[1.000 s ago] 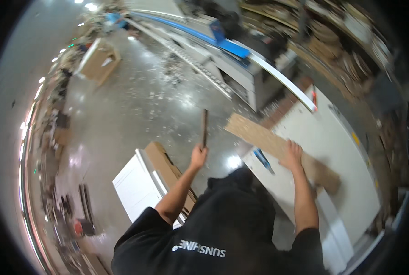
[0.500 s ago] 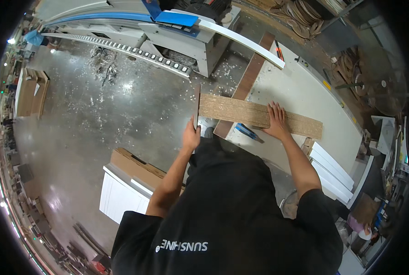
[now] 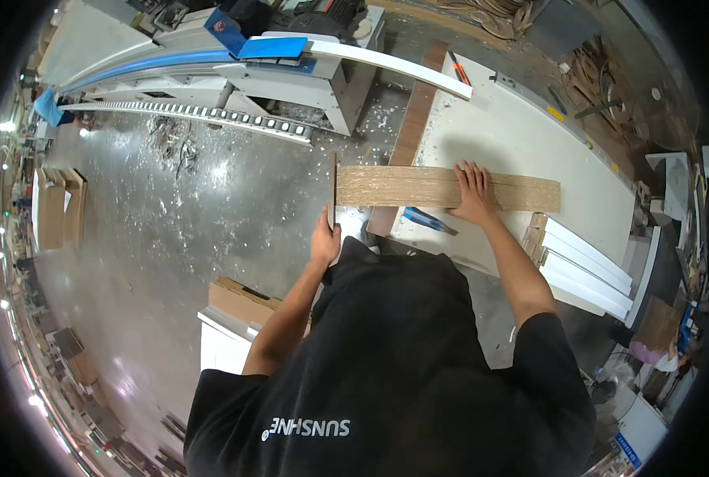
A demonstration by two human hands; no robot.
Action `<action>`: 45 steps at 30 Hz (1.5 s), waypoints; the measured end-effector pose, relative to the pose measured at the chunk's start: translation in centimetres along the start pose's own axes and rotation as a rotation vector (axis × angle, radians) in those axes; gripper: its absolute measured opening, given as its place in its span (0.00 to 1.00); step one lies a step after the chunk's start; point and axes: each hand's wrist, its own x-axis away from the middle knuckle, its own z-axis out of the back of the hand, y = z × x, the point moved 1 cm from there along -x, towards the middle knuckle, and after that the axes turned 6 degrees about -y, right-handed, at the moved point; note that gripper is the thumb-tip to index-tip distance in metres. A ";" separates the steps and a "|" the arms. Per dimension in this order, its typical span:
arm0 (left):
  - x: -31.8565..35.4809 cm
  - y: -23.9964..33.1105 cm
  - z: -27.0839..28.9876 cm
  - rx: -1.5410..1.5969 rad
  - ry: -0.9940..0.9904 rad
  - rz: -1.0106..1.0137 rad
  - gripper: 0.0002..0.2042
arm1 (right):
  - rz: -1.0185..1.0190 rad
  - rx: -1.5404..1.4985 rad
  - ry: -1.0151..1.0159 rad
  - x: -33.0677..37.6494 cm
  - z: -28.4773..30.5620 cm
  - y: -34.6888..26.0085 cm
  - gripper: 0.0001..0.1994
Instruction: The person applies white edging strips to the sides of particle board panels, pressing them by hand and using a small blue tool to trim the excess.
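Note:
A bundle of long particleboard strips [image 3: 402, 185] lies crosswise in front of me, its left end reaching past the table edge. My right hand [image 3: 473, 193] spans it from above, thumb by the near edge and fingertips over the far one. A thin, narrow board [image 3: 333, 187] stands against the bundle's left end. Its near part is in my left hand [image 3: 325, 240], whose fingers are closed around it. Just below the bundle, a blue and dark hand tool [image 3: 427, 220] rests on the table; its exact kind is unclear.
White strips [image 3: 583, 258] with raw edges lie on the right of the pale table [image 3: 561, 135]. A brown board [image 3: 418, 123] runs along its left side. Beyond stands a machine [image 3: 291, 87] with a white strip [image 3: 386, 62] jutting out. Cartons [image 3: 241, 302] sit at my lower left.
The particleboard bundle has turned, its right end swinging away from me, and now lies nearly level across the view. My left hand and the thin board have shifted slightly left.

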 end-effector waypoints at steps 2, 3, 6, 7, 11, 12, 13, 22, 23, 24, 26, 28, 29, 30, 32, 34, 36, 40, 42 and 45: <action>-0.2 0.3 0.1 -0.040 0.006 -0.034 0.37 | -0.001 -0.006 0.025 0.4 -0.1 0.4 0.66; -0.3 0.5 0.0 -0.049 0.004 -0.039 0.37 | -0.001 -0.006 0.064 0.6 -0.1 0.7 0.66; -0.5 1.6 -0.4 -0.001 -0.046 0.021 0.36 | 0.003 -0.012 0.123 1.4 -0.1 1.2 0.66; -0.4 0.3 -0.6 -0.011 -0.012 0.010 0.36 | 0.027 -0.013 0.140 1.0 0.2 0.9 0.66; -0.5 0.0 -1.7 -0.032 0.036 -0.041 0.33 | 0.028 -0.023 0.115 1.0 -0.2 1.8 0.66; -0.7 0.1 -1.8 -0.029 0.038 -0.035 0.33 | 0.031 -0.030 0.119 1.1 -0.2 2.1 0.66; -1.0 0.4 -1.8 -0.033 0.041 -0.112 0.31 | 0.034 -0.036 0.121 1.2 -0.2 2.3 0.66; -2.1 1.4 -1.3 0.020 0.009 0.012 0.30 | 0.259 -0.098 0.055 -0.9 1.3 -5.2 0.71; -1.9 2.2 -1.5 0.072 0.003 0.052 0.32 | 0.286 -0.074 0.017 -1.5 1.6 -7.6 0.71; -1.8 2.9 -1.5 0.071 -0.006 0.061 0.32 | 0.317 -0.051 -0.020 -2.3 1.8 -10.3 0.71; -1.4 3.9 -1.3 0.117 -0.008 0.090 0.35 | 0.373 -0.049 0.022 -4.1 1.4 -14.6 0.68; -1.3 4.0 -1.2 0.150 -0.023 0.094 0.36 | 0.354 -0.041 0.012 -6.0 0.9 -18.1 0.67; -1.4 4.3 -1.2 0.187 -0.030 0.084 0.37 | 0.334 -0.022 0.016 -7.0 0.4 -18.8 0.67; -1.6 4.6 -1.3 0.188 -0.043 0.090 0.37 | 0.326 -0.025 0.005 -7.9 0.0 -19.2 0.67; -1.5 4.2 -1.6 0.312 -0.042 0.124 0.37 | 0.252 -0.060 -0.001 -9.3 -1.6 -19.8 0.65; -1.4 2.2 -1.7 0.249 0.009 0.063 0.36 | 0.275 -0.062 0.060 -9.9 -2.5 -21.0 0.63; -1.1 1.0 -1.7 0.189 0.047 0.003 0.34 | 0.281 -0.089 0.060 -10.0 -2.3 -21.5 0.61; -1.7 3.7 -1.7 0.420 -0.067 0.073 0.32 | 0.276 -0.051 0.118 -10.3 -2.2 -19.8 0.62; -1.5 3.5 -1.5 0.506 -0.037 0.049 0.32 | 0.279 -0.061 0.092 -10.4 -2.1 -20.3 0.63; -1.4 4.0 -1.5 0.506 -0.033 0.053 0.32 | 0.261 -0.040 0.052 -10.6 -2.2 -20.2 0.64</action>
